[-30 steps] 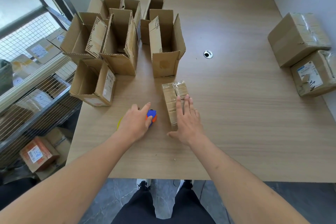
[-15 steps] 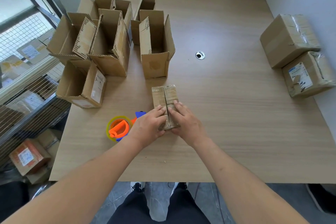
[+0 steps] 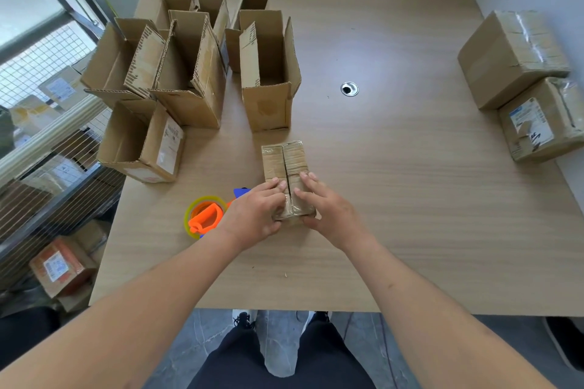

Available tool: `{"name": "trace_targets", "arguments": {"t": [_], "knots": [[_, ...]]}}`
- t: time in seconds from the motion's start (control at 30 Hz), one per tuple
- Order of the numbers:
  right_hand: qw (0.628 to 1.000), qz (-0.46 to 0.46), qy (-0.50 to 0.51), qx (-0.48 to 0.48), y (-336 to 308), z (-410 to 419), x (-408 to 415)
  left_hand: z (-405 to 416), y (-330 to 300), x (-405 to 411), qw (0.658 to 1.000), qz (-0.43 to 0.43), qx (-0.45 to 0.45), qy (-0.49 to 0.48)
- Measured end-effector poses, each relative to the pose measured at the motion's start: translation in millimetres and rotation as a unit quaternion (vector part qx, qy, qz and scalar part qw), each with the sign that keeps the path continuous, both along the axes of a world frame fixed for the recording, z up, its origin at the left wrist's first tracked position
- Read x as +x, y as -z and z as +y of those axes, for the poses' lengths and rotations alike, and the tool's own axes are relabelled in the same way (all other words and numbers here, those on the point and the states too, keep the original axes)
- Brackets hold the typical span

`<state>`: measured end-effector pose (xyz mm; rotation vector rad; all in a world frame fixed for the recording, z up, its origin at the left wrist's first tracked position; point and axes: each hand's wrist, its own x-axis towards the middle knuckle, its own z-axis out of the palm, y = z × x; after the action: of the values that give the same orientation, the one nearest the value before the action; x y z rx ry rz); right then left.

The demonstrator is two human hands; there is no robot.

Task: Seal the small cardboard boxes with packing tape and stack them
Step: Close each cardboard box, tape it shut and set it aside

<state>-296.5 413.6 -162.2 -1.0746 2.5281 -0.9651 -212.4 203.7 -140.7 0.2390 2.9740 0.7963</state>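
I am looking down from the head camera at a wooden table (image 3: 410, 199), with both bare forearms reaching forward from the bottom corners toward its near middle. The left hand (image 3: 256, 215) and the right hand (image 3: 328, 215) meet over the near end of a small cardboard box (image 3: 286, 174). On each hand the fingers lie on the box top, one hand on each side of the centre seam, while the thumbs curl down around the near end wall, so both hands hold the box between them. The fingertips of the two hands are close together but do not touch.

The small box lies flat on the table, its long side running away from me. Its two top flaps are folded shut and meet along a dark slit down the middle. The cardboard looks worn, with shiny old tape across the surface. The far half of the box is uncovered; the near end is hidden under my hands.

Just left of the left hand, a tape dispenser (image 3: 205, 215) rests on the table, with a yellow roll, an orange frame and a blue part partly hidden behind the hand.

Farther back on the left stands a cluster of open cardboard boxes (image 3: 196, 73) with their flaps up; the closest one (image 3: 268, 101) stands just beyond the small box. At the right edge, against the wall, sit two larger taped boxes (image 3: 518, 82), one bearing a label. A round cable hole (image 3: 349, 88) sits mid-table.
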Motion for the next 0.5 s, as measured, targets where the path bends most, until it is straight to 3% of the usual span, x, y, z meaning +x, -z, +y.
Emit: {"name": "trace_targets", "arguments": {"t": [0.23, 0.33, 0.5], "knots": [[0.999, -0.04, -0.03, 0.0, -8, 9, -12, -12, 0, -6, 0.998, -0.04, 0.017, 0.033], [1.0, 0.017, 0.019, -0.008, -9, 17, -9, -23, 7, -11, 0.997, -0.05, 0.019, 0.051], [0.994, -0.017, 0.104, -0.022, -2, 14, 8, -21, 19, -11, 0.998, -0.04, 0.007, 0.038]]}}
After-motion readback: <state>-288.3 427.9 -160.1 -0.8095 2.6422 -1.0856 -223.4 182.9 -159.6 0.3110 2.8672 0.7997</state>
